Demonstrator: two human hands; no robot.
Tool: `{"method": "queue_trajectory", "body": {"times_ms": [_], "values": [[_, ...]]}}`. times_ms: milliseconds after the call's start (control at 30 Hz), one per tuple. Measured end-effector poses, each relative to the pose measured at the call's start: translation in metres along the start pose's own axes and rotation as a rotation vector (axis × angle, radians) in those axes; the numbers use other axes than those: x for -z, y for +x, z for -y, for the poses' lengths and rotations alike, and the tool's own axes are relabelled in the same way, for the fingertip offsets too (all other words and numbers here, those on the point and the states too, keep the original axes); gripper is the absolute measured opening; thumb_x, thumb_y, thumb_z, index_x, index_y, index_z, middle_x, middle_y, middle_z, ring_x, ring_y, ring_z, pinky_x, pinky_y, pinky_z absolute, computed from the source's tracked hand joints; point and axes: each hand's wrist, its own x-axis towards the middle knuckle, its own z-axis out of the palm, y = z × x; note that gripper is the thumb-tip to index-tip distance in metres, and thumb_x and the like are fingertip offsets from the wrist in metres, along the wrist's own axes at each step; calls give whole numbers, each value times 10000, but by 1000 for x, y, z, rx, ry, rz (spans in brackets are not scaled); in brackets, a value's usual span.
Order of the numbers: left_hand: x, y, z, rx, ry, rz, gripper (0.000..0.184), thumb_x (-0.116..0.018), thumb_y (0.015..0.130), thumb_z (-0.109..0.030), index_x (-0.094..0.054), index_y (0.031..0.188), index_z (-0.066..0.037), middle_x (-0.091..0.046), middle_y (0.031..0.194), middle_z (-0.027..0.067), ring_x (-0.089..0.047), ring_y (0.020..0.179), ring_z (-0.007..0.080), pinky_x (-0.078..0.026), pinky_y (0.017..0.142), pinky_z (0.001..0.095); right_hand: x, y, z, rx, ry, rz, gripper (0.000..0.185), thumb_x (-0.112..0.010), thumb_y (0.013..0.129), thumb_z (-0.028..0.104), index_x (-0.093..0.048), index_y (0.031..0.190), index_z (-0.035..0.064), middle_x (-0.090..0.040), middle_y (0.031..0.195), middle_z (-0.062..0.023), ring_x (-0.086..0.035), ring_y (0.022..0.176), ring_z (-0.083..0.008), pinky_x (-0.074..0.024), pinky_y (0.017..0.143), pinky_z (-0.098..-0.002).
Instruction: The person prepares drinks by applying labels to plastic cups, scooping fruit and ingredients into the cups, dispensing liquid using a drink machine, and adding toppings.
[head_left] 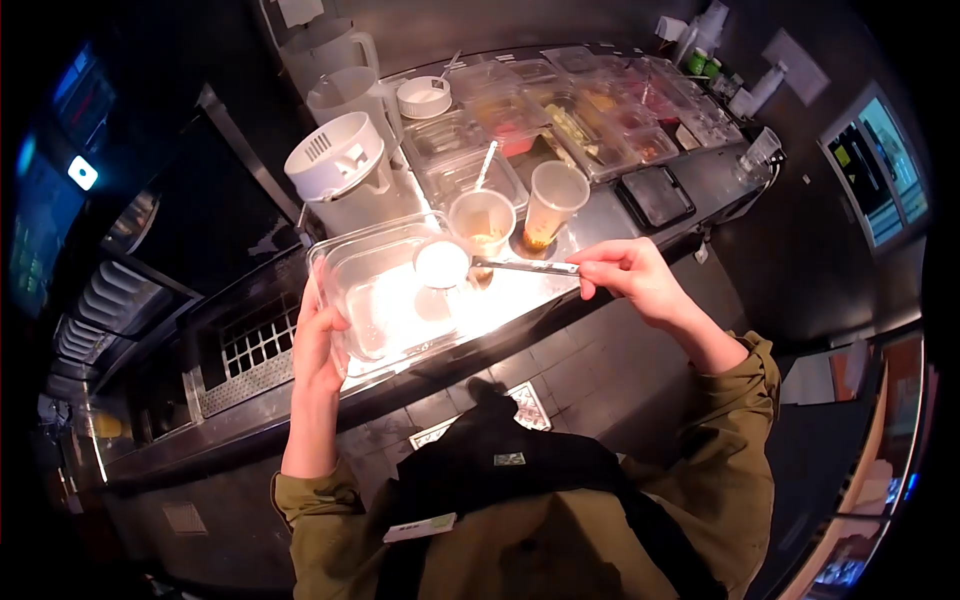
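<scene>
Crosswise, the scoop (525,267) runs from the pinching right fingers (612,256) leftward over the tub (362,300), gripped sideways by curled left fingers (322,322).

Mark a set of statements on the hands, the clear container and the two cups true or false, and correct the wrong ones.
1. The right hand holds the scoop by its handle. True.
2. A yellow layer sits at the bottom of the tall cup. True.
3. The left hand grips the tall cup. False: it holds the clear container.
4. The black container stands between the cups. False: it is right of both in the picture.
</scene>
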Motion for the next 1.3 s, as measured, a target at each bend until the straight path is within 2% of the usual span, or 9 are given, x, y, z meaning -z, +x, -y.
{"method": "queue_trajectory", "body": {"times_ms": [133, 333, 500, 600, 667, 800, 933, 1033, 1300], "values": [[-8, 15, 8, -36, -14, -62, 825, -348, 512, 122, -293, 1320, -36, -379, 1286, 88, -391, 1169, 225, -351, 954, 272, 35, 22, -6, 138, 36, -41, 186, -526, 823, 44, -594, 965, -57, -599, 736, -46, -546, 690, -93, -436, 653, -227], [-26, 12, 11, -14, -40, -138, 819, -340, 541, 131, -259, 1337, -46, -368, 1297, 96, -396, 1172, 238, -353, 969, 307, 54, 50, -45, 948, -1171, -133, 335, -571, 601, 40, -605, 934, 58, -537, 587, -28, -490, 465, -171, -392, 424, -282], [-31, 6, 17, -55, -78, -178, 807, -342, 553, 132, -253, 1336, -45, -376, 1284, 104, -405, 1163, 243, -369, 966, 325, 60, 62, -48, 1203, -1381, -145, 358, -569, 612, 22, -605, 967, 47, -529, 584, -44, -447, 444, -150, -362, 425, -278], [-34, 0, 19, -102, -60, -195, 811, -348, 550, 134, -249, 1336, -38, -362, 1295, 99, -392, 1173, 233, -362, 967, 306, 83, 70, -52, 917, -945, -74, 288, -574, 673, -24, -605, 958, 8, -573, 621, -84, -516, 489, -160, -417, 479, -263], [-40, -6, 19, -129, -65, -235, 816, -340, 550, 137, -240, 1340, -38, -336, 1318, 95, -372, 1188, 217, -352, 975, 286, 78, 66, -35, 425, -294, -71, 169, -540, 818, 16, -605, 968, -28, -643, 745, -92, -615, 678, -129, -475, 633, -221], [-69, -23, 12, -209, 25, -276, 805, -345, 547, 147, -269, 1329, -29, -369, 1300, 109, -417, 1158, 223, -385, 935, 288, 79, 88, 2, 447, -257, 285, 183, -540, 818, 19, -602, 985, -24, -644, 738, -83, -612, 668, -125, -474, 612, -222], [-114, -41, 3, -266, 56, -309, 794, -346, 554, 145, -278, 1326, -29, -390, 1283, 117, -429, 1148, 217, -402, 914, 274, 63, 121, 32, 1530, -994, 377, 242, -592, 623, 50, -612, 857, -6, -562, 637, -28, -523, 527, -104, -380, 423, -227], [-145, -47, 3, -351, 93, -357, 795, -348, 556, 149, -282, 1327, -33, -413, 1258, 110, -461, 1100, 194, -420, 863, 247, 55, 142, 45, 2022, -976, 175, 312, -571, 563, 83, -601, 851, -32, -496, 600, -3, -470, 527, -95, -328, 409, -208], [-207, -56, 18, -474, 179, -506, 758, -370, 571, 148, -348, 1302, -51, -431, 1230, 73, -466, 1052, 154, -402, 821, 212, 96, 158, 70, 2100, -1020, 497, 329, -567, 558, 79, -616, 870, -12, -503, 615, 8, -454, 547, -92, -322, 424, -226]]}}
